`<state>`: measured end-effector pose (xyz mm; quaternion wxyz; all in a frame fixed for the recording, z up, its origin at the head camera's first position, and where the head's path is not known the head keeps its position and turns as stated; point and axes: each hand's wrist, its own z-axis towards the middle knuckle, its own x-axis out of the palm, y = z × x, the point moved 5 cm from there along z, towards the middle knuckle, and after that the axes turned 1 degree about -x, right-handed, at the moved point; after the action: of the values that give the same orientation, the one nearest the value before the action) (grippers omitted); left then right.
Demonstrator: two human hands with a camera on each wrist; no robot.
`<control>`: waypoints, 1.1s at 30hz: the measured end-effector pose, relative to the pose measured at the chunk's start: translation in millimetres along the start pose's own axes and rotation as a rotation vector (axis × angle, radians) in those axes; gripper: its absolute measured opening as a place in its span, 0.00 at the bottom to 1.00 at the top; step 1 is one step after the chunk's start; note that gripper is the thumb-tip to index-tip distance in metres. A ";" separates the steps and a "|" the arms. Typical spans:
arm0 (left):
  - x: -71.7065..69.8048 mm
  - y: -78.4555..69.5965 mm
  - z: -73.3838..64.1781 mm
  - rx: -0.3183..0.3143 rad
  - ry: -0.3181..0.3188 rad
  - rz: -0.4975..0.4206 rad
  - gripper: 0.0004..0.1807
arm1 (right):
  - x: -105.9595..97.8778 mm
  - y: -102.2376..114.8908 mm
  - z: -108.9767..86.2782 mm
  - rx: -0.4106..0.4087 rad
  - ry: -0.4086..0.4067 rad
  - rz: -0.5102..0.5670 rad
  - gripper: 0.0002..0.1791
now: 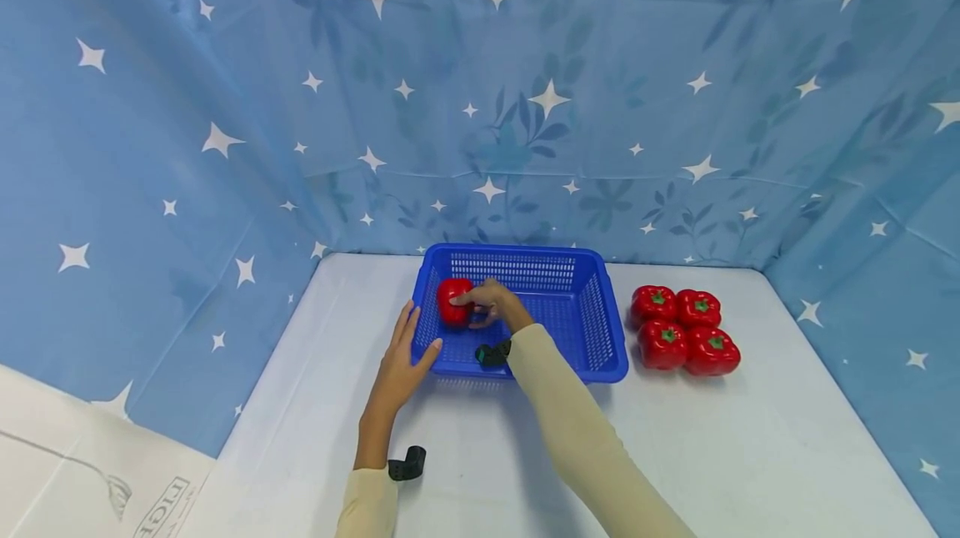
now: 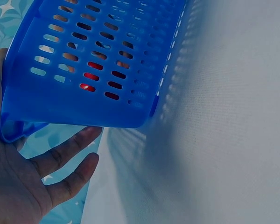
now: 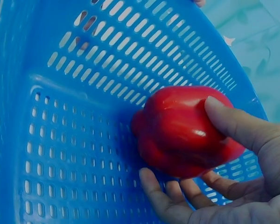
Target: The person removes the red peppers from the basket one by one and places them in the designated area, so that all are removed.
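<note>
A red bell pepper (image 1: 453, 298) is in the left part of the blue plastic basket (image 1: 525, 251). My right hand (image 1: 489, 303) reaches over the front rim and grips this pepper. In the right wrist view, the thumb presses the side of the pepper (image 3: 182, 128) while the fingers curve beneath it. At the basket's front left corner is my left hand (image 1: 400, 363), with its fingers extended along the outside and its thumb by the front rim. The left wrist view has its fingers (image 2: 67, 147) spread beside the slotted wall (image 2: 74, 107).
Several red bell peppers (image 1: 663, 344) stand in a cluster right of the basket, stem side up. White cloth covers the table (image 1: 480, 471). A blue star-patterned curtain (image 1: 480, 104) hangs behind and on both sides.
</note>
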<state>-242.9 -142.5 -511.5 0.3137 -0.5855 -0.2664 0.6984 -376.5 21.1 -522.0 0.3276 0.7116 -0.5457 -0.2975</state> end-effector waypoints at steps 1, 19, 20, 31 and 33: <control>0.0 -0.3 -0.1 0.004 -0.001 -0.001 0.41 | -0.6 0.3 -0.6 0.000 0.002 -0.001 0.45; -1.6 -2.1 -1.0 0.012 -0.005 -0.018 0.41 | -16.6 9.6 -4.3 -0.076 0.066 -0.009 0.41; -1.4 -2.1 -1.0 0.011 -0.006 -0.018 0.42 | -17.9 10.0 -4.1 -0.081 0.074 -0.010 0.42; -0.1 -0.1 -0.9 0.014 0.005 -0.016 0.42 | -27.1 11.6 -13.5 -0.123 0.280 0.091 0.50; 0.2 0.3 -1.5 0.013 0.006 -0.018 0.42 | -28.6 11.4 -15.6 -0.132 0.300 0.122 0.50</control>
<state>-241.5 -142.4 -512.1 0.3244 -0.5830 -0.2662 0.6957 -377.4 48.9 -501.6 0.4691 0.6903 -0.5121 -0.2027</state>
